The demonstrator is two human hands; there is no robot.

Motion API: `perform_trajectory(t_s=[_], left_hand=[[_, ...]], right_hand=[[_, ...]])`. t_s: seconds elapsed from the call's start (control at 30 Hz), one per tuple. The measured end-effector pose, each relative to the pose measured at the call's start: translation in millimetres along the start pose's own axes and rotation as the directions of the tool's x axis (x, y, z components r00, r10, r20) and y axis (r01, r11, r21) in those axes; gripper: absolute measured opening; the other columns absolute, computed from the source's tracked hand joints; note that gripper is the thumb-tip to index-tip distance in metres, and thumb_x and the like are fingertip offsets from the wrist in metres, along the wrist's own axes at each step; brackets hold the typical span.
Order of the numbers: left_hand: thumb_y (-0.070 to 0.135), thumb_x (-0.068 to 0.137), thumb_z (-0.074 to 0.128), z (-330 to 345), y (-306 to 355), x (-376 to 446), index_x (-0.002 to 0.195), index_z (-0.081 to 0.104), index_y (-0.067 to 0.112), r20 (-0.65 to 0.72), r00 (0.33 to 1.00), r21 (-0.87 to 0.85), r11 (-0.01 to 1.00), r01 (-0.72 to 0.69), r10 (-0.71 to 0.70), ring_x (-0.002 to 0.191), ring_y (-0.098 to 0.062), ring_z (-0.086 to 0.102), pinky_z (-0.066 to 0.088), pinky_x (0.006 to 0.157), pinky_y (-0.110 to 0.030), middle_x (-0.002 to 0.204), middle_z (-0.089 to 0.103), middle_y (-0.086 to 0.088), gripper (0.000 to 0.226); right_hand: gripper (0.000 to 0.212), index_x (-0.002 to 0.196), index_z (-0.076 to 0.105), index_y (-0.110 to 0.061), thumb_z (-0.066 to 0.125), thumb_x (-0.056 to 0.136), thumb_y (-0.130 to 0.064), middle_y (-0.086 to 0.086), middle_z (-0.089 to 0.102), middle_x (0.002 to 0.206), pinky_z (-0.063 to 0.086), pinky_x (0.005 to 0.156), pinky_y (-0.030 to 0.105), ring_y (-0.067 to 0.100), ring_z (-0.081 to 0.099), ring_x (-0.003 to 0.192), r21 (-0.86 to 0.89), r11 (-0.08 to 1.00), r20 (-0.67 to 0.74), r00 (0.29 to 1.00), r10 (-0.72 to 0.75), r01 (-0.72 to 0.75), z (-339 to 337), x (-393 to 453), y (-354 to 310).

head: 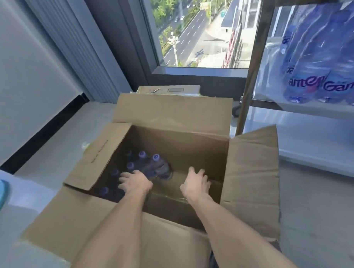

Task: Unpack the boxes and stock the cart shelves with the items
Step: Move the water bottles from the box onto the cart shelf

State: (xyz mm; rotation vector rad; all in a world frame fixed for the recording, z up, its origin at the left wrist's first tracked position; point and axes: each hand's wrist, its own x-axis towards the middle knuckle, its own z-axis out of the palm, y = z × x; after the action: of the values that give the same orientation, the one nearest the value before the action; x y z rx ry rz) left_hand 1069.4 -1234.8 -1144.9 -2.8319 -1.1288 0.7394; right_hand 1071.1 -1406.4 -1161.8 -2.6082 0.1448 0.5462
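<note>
Hands reach into open brown cardboard box [172, 117]: left hand [135, 181] rests spread on purple-capped plastic bottles [151, 165]; right hand [196, 184] hovers spread, holding nothing.

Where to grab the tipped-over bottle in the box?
Take the tipped bottle round its body from above and the right. It lies slanted on the upright bottles, cap up-left, and the box's right half is free. The left hand sits beside it; the right hand is open, nearer the free side.
</note>
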Motion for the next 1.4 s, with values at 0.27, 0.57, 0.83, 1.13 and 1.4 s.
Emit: perform_trajectory(t_s=[0.27,0.57,0.83,1.13,1.4], left_hand=[[0.042,0.092,0.055,9.4,-12.0,25.2,0.147,0.034,-0.002,0.086,0.996,-0.067,0.998,-0.013,0.018,0.135,-0.041,0.039,0.039,0.108,-0.044,0.149,0.036,-0.025,0.073],[0.037,0.09,0.064,16.4,-14.0,23.3,0.142,0.044,0.01,0.037,0.999,-0.109,0.994,-0.032,0.036,0.131,-0.035,0.047,0.045,0.1,-0.044,0.143,0.043,-0.02,0.062],[0.021,0.093,0.061,25.7,-15.1,15.4,0.131,0.057,0.012,-0.035,0.982,-0.023,0.983,-0.184,0.184,0.123,-0.034,0.055,0.049,0.096,-0.042,0.133,0.057,-0.015,0.039],[0.023,0.08,0.069,-38.9,-32.2,-8.7,0.078,0.071,0.013,-0.172,0.895,-0.578,0.694,-0.43,0.412,0.077,-0.02,0.062,0.049,0.073,-0.03,0.077,0.068,-0.002,0.011],[0.016,0.059,0.063,-160.1,-12.3,-84.5,0.047,0.048,0.019,-0.116,0.84,-0.85,0.384,-0.359,0.529,0.049,-0.016,0.022,0.019,0.052,-0.025,0.049,0.034,0.001,0.019]], right_hand=[[0.057,0.134,0.041,-0.018,0.069,0.086,-0.028,0.019,0.04,0.139,0.036,0.103,0.048,0.037,0.044,0.126,-0.053,0.993,0.0,0.995,-0.105,0.104,25.7,-7.6,-23.2],[0.048,0.128,0.046,-0.015,0.065,0.084,-0.023,0.019,0.045,0.129,0.038,0.101,0.049,0.039,0.046,0.121,-0.025,0.993,-0.012,0.993,-0.113,0.113,38.2,-14.6,-21.4],[0.043,0.126,0.049,-0.012,0.064,0.085,-0.018,0.02,0.049,0.127,0.043,0.096,0.046,0.039,0.05,0.118,0.063,0.997,0.012,0.999,-0.041,0.04,44.7,-30.5,-6.5],[0.067,0.14,0.046,-0.019,0.072,0.079,-0.027,0.011,0.055,0.135,0.046,0.095,0.035,0.032,0.053,0.123,0.273,0.96,0.046,0.995,-0.084,0.069,1.6,-36.1,-4.6],[0.059,0.118,0.059,-0.032,0.081,0.064,-0.044,-0.009,0.068,0.114,0.051,0.092,0.035,0.018,0.062,0.108,0.454,0.845,0.009,0.947,-0.322,0.283,-94.0,-64.0,-23.6]])
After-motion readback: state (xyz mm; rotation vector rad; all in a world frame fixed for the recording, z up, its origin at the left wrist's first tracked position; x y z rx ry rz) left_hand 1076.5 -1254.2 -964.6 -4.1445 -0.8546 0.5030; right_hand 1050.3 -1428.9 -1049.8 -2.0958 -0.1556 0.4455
